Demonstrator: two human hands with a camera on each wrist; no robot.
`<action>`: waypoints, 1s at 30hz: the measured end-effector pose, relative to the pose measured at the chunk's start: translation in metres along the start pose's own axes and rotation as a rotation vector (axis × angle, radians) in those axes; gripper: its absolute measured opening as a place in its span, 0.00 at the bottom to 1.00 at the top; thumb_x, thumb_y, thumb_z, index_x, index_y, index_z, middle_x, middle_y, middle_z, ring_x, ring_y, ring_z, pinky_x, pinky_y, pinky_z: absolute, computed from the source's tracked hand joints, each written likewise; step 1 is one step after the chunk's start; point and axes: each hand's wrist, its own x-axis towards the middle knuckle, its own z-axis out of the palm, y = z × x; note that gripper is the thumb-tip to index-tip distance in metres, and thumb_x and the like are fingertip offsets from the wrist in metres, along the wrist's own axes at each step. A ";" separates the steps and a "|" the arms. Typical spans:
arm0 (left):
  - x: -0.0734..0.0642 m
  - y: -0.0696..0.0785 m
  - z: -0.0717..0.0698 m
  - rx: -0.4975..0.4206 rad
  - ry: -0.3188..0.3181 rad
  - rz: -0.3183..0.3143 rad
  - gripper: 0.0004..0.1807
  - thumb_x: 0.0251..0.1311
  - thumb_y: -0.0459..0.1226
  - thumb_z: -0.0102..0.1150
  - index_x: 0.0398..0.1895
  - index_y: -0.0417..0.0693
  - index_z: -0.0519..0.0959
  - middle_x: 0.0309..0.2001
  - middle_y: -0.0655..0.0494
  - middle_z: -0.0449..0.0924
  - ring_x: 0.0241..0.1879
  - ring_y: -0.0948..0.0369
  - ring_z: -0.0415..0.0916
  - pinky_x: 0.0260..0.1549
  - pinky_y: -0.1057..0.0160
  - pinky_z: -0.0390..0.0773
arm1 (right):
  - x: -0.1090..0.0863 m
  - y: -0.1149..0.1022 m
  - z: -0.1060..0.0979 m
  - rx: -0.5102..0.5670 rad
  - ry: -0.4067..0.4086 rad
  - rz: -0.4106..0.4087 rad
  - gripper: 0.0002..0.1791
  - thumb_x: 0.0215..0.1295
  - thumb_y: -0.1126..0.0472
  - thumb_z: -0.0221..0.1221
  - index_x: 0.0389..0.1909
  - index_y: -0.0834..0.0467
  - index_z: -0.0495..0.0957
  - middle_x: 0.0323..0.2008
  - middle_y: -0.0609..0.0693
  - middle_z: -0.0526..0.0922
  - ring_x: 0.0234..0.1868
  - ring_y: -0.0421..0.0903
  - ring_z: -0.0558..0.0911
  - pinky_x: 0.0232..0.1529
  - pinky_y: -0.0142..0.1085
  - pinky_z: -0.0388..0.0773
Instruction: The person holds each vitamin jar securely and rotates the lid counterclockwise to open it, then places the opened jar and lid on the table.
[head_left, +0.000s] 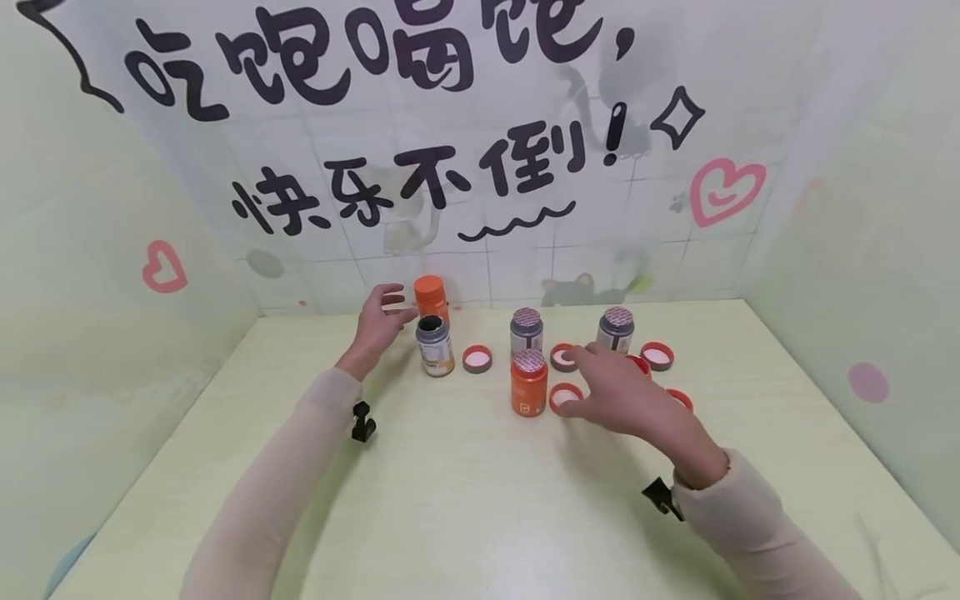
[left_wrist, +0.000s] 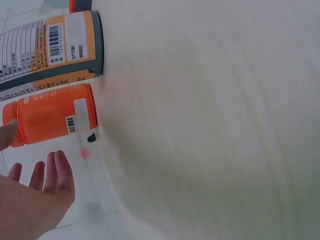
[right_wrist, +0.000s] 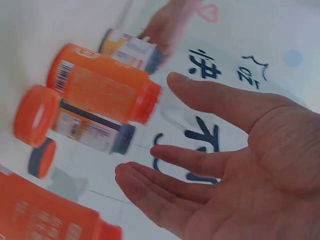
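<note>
My left hand [head_left: 378, 327] is beside a capped orange bottle [head_left: 431, 290] at the back left, fingers loosely spread; in the left wrist view its thumb overlaps the bottle's cap, and contact is unclear. Just in front stands an uncapped grey-necked bottle [head_left: 435, 354], dark at its mouth. My right hand [head_left: 622, 392] hovers, fingers apart and holding nothing, over upturned caps [head_left: 566, 397]. Left of it stand an orange bottle [head_left: 529, 392] and a grey-necked bottle [head_left: 527, 332], both foil-sealed. Another orange bottle [right_wrist: 45, 215] shows in the right wrist view, mostly hidden by this hand in the head view.
A foil-sealed grey-necked bottle [head_left: 617, 327] stands behind the right hand, with an upturned cap [head_left: 657, 357] to its right. One more cap [head_left: 477, 358] lies between the bottle groups. A printed wall covering [head_left: 487, 275] rises behind the pale table [head_left: 480, 500].
</note>
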 end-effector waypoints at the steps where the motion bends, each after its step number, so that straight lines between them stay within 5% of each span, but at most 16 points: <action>1: 0.002 0.000 0.000 0.000 -0.014 -0.009 0.36 0.69 0.38 0.63 0.76 0.47 0.60 0.74 0.38 0.64 0.68 0.43 0.73 0.65 0.46 0.76 | -0.004 0.000 -0.004 0.008 0.007 -0.012 0.37 0.60 0.51 0.72 0.67 0.61 0.73 0.58 0.60 0.80 0.55 0.56 0.81 0.51 0.50 0.84; 11: 0.023 -0.001 0.008 0.070 -0.120 -0.060 0.44 0.65 0.42 0.68 0.79 0.46 0.55 0.77 0.41 0.61 0.69 0.42 0.70 0.68 0.47 0.73 | -0.032 -0.013 -0.018 0.061 0.011 -0.179 0.37 0.62 0.47 0.71 0.70 0.54 0.73 0.62 0.48 0.81 0.62 0.49 0.79 0.61 0.50 0.79; 17: 0.028 -0.005 0.011 0.082 -0.154 -0.047 0.41 0.67 0.38 0.66 0.79 0.46 0.56 0.78 0.40 0.60 0.73 0.42 0.65 0.70 0.45 0.70 | -0.036 -0.020 -0.017 0.107 -0.007 -0.226 0.36 0.64 0.47 0.69 0.70 0.55 0.73 0.64 0.47 0.80 0.62 0.48 0.80 0.64 0.50 0.78; 30: 0.020 -0.004 0.011 0.060 -0.035 -0.023 0.42 0.64 0.44 0.69 0.78 0.50 0.59 0.73 0.42 0.66 0.71 0.43 0.67 0.71 0.43 0.69 | -0.032 -0.020 -0.015 0.093 -0.055 -0.252 0.36 0.66 0.45 0.67 0.71 0.54 0.72 0.63 0.48 0.81 0.59 0.46 0.83 0.60 0.47 0.81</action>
